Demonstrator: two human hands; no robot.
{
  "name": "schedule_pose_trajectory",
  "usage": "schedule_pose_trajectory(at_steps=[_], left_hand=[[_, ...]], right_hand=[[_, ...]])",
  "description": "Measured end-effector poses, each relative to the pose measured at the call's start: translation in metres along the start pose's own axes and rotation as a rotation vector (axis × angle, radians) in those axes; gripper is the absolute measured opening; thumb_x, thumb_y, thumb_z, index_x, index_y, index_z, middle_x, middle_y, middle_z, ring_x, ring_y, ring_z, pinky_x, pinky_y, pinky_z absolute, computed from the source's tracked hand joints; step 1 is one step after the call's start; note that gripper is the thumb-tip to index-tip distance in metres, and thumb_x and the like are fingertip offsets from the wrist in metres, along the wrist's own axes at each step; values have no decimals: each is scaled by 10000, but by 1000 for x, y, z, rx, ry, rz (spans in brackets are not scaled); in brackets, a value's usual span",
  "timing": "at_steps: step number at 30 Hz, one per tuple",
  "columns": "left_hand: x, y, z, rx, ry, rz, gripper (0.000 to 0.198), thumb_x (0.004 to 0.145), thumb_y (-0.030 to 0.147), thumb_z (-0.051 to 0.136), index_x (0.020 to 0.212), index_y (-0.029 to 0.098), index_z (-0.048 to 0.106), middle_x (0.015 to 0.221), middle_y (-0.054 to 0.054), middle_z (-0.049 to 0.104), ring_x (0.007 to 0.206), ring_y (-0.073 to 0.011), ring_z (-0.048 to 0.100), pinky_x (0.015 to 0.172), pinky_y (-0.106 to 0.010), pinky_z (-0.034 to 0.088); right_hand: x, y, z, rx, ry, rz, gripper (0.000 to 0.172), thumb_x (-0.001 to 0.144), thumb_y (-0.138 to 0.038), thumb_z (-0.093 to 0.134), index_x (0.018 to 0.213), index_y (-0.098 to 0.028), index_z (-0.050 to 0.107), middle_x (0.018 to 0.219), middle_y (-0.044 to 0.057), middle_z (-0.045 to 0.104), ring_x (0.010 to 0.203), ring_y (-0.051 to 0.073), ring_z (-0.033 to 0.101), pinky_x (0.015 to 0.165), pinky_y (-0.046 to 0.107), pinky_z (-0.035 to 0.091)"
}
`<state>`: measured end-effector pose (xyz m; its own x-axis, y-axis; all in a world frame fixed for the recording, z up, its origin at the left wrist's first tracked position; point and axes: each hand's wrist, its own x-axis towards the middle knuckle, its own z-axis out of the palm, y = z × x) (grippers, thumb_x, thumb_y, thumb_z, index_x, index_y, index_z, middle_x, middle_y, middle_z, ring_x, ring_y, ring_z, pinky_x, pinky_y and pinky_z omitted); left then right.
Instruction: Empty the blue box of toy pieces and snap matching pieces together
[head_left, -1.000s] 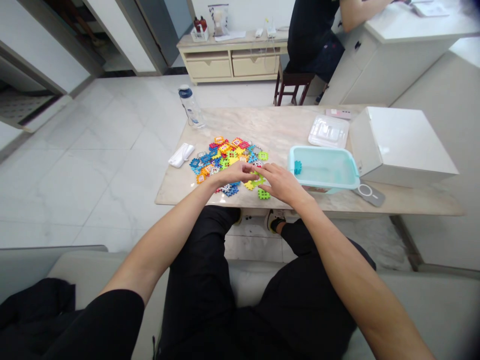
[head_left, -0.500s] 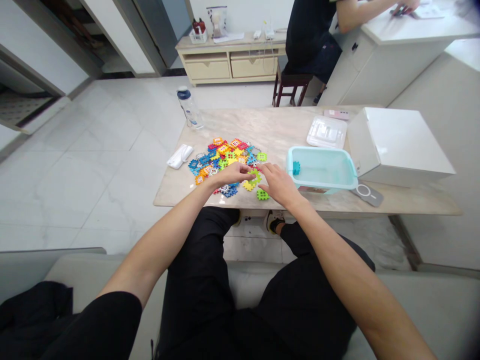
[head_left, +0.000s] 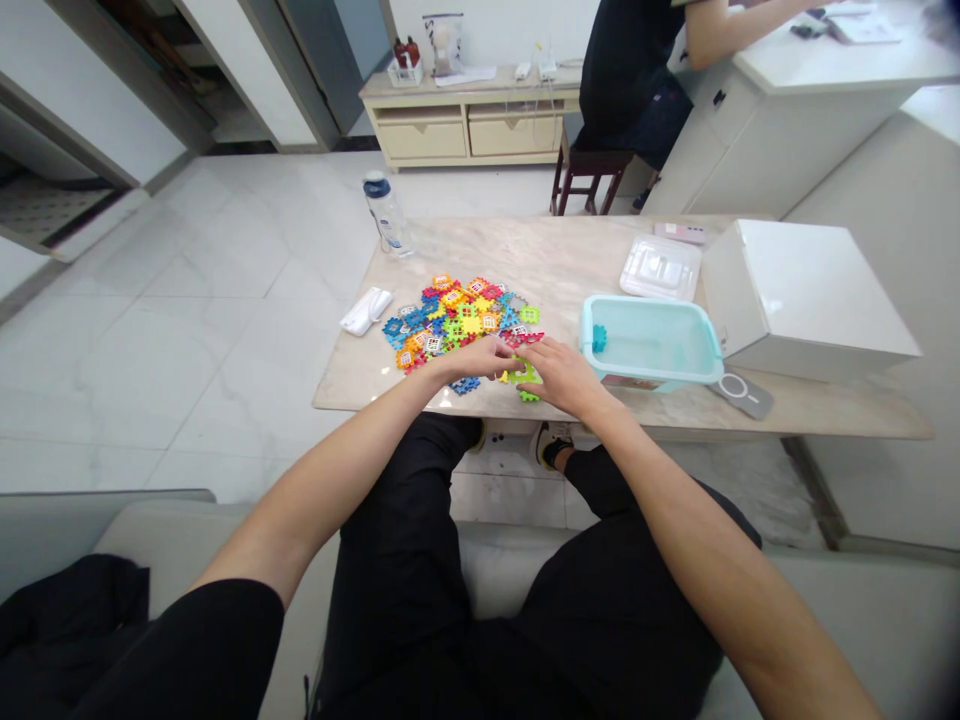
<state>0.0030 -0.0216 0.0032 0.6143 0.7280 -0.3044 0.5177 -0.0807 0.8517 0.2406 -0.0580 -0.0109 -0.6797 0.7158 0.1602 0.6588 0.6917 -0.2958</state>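
Observation:
My left hand is closed, its fingertips pinching the left edge of a lime-green toothed plastic building piece. From the other side my right hand grips the same piece between thumb and fingers. Both hands are low over the near edge of the table, and they partly cover the piece. A heap of toothed building pieces in several colours spreads to the left and behind my hands. Just right of my right hand stands a light-blue plastic bin with one teal piece inside.
A clear lid, a white box and a grey phone-like device surround the bin. At the left are a water bottle and a white tissue pack. Another person sits on a stool beyond the table.
My hands have come closer together and slightly nearer to me, around the green piece. The whole view has shifted slightly.

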Motion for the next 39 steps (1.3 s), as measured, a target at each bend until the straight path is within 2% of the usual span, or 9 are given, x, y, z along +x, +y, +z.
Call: schedule_pose_trajectory(at_steps=[2, 6, 8, 15, 22, 26, 29, 33, 39], left_hand=[[1, -6, -1, 84, 80, -8, 501, 903, 672, 692, 755, 194, 715, 707, -35, 641, 670, -185, 551, 627, -294, 393], [-2, -18, -14, 244, 356, -33, 378, 894, 557, 680, 776, 198, 698, 773, -57, 704, 730, -208, 597, 661, -300, 394], [-6, -23, -21, 233, 397, -53, 375, 928, 534, 622, 798, 191, 699, 777, -52, 696, 732, -208, 605, 668, -306, 397], [-20, -35, -32, 228, 420, -70, 346, 935, 493, 602, 777, 194, 676, 757, -43, 682, 736, -205, 596, 666, -315, 383], [-29, -47, -39, 86, 406, -64, 368, 931, 537, 596, 785, 207, 667, 809, -49, 706, 753, -212, 604, 662, -316, 400], [-33, -47, -42, 117, 399, -49, 376, 942, 513, 580, 729, 207, 627, 743, -31, 650, 706, -194, 569, 659, -320, 374], [-35, -46, -42, 144, 395, -35, 381, 952, 507, 584, 732, 202, 640, 727, -26, 634, 702, -191, 565, 654, -319, 361], [-34, -47, -42, 135, 393, -25, 368, 952, 504, 597, 772, 193, 677, 765, -42, 688, 737, -201, 596, 665, -313, 377], [-34, -61, -47, 107, 382, -74, 311, 894, 471, 638, 765, 194, 694, 766, -38, 718, 740, -205, 615, 681, -303, 406]], right_hand=[[-1, 5, 3, -25, -46, 27, 507, 988, -315, 843, 1449, -165, 691, 1380, 184, 754, 1305, 360, 659, 1106, 507, 549], [-5, 17, 11, -66, -152, 102, 574, 965, -355, 881, 1464, -139, 698, 1332, 194, 780, 1288, 364, 682, 1103, 483, 552], [-8, 22, 16, -70, -200, 124, 596, 970, -368, 879, 1488, -141, 691, 1346, 198, 782, 1291, 366, 693, 1107, 473, 552], [-12, 30, 30, -121, -296, 172, 530, 991, -415, 858, 1418, -132, 724, 1373, 217, 766, 1292, 371, 707, 1092, 454, 558], [-5, 29, 43, -144, -348, 153, 488, 972, -367, 865, 1379, -137, 725, 1359, 200, 761, 1295, 356, 703, 1087, 422, 550], [-1, 30, 50, -147, -376, 142, 483, 961, -367, 871, 1362, -139, 728, 1338, 195, 762, 1270, 346, 701, 1075, 414, 542], [0, 31, 51, -147, -396, 136, 469, 956, -367, 871, 1341, -136, 735, 1332, 197, 759, 1258, 349, 699, 1061, 417, 542], [-1, 30, 51, -140, -396, 131, 483, 967, -378, 859, 1362, -132, 726, 1345, 192, 748, 1272, 348, 691, 1067, 412, 540], [-1, 31, 52, -143, -409, 126, 535, 960, -401, 865, 1396, -133, 708, 1363, 192, 728, 1286, 354, 686, 1066, 410, 547]])
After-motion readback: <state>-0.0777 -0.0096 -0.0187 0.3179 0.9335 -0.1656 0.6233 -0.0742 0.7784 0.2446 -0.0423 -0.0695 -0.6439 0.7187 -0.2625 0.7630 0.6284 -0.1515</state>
